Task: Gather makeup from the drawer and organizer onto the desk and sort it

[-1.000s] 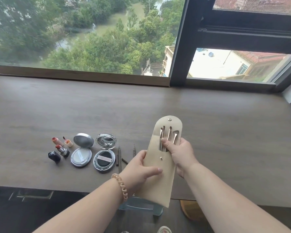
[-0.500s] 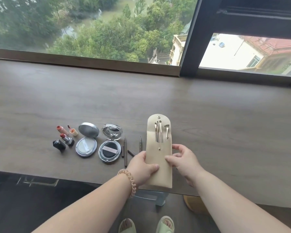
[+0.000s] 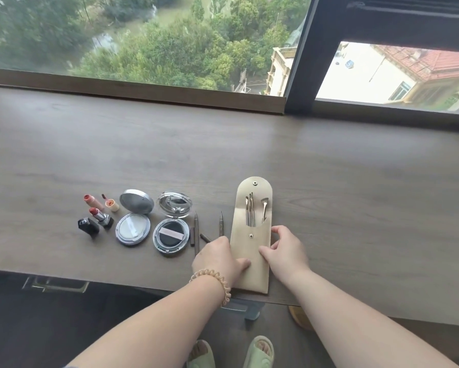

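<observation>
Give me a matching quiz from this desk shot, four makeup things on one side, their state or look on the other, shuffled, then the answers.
Things:
1. beige pouch
2. silver compact
3. cushion compact
4. red lipstick

States:
A. uncapped
B. open, clear lid
C. flap unsnapped
D. open, pale inside

Pairs: 1-C, 2-D, 3-B, 4-A.

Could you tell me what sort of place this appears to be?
Likely an upper-floor room at home: a long wooden desk beneath a window overlooking treetops, with compacts and lipsticks laid out.
</observation>
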A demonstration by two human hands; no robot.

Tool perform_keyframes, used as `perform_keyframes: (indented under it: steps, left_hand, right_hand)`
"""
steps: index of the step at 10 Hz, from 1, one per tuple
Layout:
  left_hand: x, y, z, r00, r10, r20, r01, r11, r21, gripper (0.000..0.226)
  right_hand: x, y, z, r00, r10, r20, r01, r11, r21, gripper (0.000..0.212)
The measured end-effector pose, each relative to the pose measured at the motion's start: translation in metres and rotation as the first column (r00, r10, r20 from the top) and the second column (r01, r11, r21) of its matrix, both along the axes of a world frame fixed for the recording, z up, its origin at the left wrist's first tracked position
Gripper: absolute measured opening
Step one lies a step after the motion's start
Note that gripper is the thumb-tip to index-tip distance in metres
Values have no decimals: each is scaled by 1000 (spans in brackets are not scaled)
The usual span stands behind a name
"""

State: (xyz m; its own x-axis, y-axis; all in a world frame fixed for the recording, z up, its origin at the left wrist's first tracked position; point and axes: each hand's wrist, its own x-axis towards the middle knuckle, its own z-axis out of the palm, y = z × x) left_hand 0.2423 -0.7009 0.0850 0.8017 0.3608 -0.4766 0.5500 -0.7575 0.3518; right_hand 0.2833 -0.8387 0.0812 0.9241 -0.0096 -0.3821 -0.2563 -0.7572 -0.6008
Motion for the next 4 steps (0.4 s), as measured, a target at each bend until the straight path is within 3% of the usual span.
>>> perform_keyframes:
  steps: [2,3,4]
  left_hand:
    - [-1,-3,3,998,-66,16,64,995,81,47]
    - [-1,-4,9,992,-123,8,121,985,124,48]
    - [1,-7,17,990,-137,34,131,981,144,45]
  right_hand:
    - [-11,0,5,973,213,86,-184,947,-264,48]
    - [-22,3,6,913,405,51,-349,839,-417,41]
    - [-25,-1,5,892,448,54,-379,809,-450,38]
